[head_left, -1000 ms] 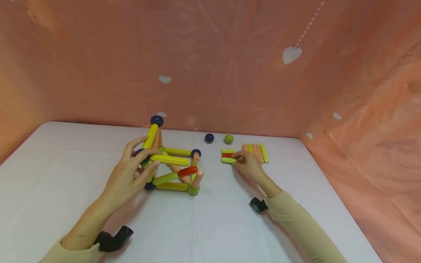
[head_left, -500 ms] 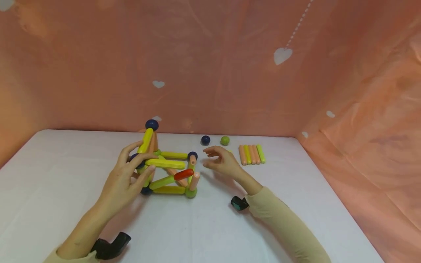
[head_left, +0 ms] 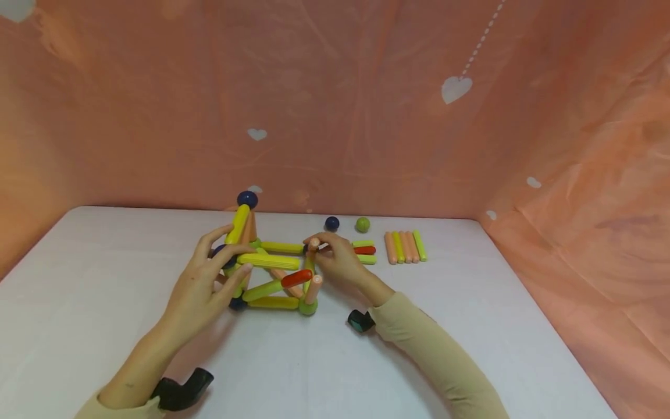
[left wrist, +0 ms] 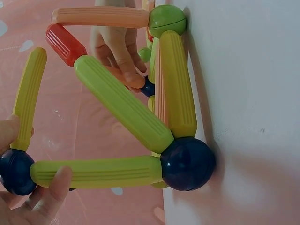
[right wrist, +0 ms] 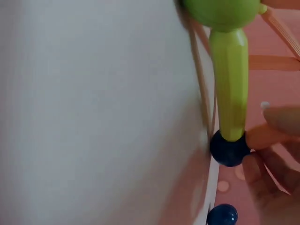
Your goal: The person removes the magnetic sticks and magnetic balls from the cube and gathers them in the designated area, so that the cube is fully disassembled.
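A frame of magnetic rods and balls stands on the left of the white table. My left hand [head_left: 196, 279] grips its upper left corner, fingers around a dark blue ball [left wrist: 18, 171] and thumb on a lime rod [left wrist: 98, 171]. From that corner a yellow rod [head_left: 269, 261] sticks out to the right. My right hand [head_left: 339, 262] pinches a peach rod [right wrist: 267, 136] at the back right corner, its lower end at another dark blue ball [right wrist: 229, 147]. A slanting lime rod [left wrist: 122, 103] carries a red rod [left wrist: 65, 44] at its tip. Another peach rod [left wrist: 101, 17] rises from a green ball [left wrist: 167, 21].
Behind the right hand lie a loose dark blue ball [head_left: 332, 224] and a green ball [head_left: 363, 224]. Lime rods and a red rod [head_left: 365, 250] lie beside that hand. Farther right is a row of peach, yellow and lime rods [head_left: 405, 247]. A pink curtain hangs behind the table.
My right hand has moved left from the loose lime and red rods to the frame's back right corner, where it now pinches the peach rod. The left hand keeps its grip.
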A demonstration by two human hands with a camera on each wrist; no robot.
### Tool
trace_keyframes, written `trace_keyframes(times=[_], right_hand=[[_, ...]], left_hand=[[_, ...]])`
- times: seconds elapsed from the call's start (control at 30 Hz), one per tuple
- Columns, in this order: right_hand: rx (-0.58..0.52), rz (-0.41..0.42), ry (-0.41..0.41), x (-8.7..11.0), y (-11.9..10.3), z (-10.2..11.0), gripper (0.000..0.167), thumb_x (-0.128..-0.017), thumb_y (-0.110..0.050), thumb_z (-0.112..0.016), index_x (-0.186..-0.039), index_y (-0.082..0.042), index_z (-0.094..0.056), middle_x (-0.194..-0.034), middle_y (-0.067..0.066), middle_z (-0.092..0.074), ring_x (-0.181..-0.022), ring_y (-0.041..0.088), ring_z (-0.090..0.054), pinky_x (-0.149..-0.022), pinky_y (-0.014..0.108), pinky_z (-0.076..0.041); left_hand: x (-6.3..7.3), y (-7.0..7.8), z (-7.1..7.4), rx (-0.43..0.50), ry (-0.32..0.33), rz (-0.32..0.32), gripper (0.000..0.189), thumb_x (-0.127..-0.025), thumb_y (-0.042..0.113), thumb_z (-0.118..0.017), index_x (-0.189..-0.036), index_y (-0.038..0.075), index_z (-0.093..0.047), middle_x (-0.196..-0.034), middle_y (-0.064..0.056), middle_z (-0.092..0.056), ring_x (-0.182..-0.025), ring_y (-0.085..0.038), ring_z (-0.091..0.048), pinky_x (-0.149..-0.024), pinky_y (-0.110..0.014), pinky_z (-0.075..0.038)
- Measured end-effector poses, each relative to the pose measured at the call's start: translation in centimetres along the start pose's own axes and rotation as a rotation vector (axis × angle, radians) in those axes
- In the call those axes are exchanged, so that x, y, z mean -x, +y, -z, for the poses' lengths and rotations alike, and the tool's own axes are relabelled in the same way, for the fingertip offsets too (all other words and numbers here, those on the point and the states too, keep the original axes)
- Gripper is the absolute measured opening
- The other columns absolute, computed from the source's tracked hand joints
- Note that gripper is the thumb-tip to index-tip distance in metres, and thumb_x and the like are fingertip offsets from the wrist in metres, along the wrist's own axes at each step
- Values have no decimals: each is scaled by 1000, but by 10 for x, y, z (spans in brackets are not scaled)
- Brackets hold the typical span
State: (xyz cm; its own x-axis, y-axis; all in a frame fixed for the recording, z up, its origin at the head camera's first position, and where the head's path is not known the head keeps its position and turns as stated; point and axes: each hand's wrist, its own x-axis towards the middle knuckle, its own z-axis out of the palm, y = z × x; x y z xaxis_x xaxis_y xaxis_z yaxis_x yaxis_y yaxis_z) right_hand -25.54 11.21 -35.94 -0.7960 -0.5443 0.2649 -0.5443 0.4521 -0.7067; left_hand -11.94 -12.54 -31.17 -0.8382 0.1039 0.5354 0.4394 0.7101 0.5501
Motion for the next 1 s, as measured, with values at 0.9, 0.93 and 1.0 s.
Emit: trace_keyframes(times=[0.9,0.93,1.0], right_hand=[[5,-197,129,28,18,41,27,-92,-18,-65,-112,1,-63,-111,15,-63,-95,27,-66,-87,36,-54],[-9,-206,129,32,19,45,30,-91,-17,-66,-115,1,-62,-110,16,-63,-95,28,-66,-86,37,-54],[-39,-224,130,38,22,54,33,-91,-16,-65,-118,2,-60,-109,17,-62,-95,29,-65,-85,37,-54]], left_hand=[[0,-2,2,23,-7,8,26,-91,14,-66,-116,12,-66,-145,-17,-36,-65,-13,-59,-55,-20,-49],[0,-2,2,25,-8,5,26,-91,14,-66,-116,12,-65,-145,-17,-36,-65,-14,-59,-54,-20,-49],[0,-3,1,27,-7,-2,26,-90,13,-67,-116,12,-65,-145,-17,-36,-65,-14,-59,-55,-20,-48]])
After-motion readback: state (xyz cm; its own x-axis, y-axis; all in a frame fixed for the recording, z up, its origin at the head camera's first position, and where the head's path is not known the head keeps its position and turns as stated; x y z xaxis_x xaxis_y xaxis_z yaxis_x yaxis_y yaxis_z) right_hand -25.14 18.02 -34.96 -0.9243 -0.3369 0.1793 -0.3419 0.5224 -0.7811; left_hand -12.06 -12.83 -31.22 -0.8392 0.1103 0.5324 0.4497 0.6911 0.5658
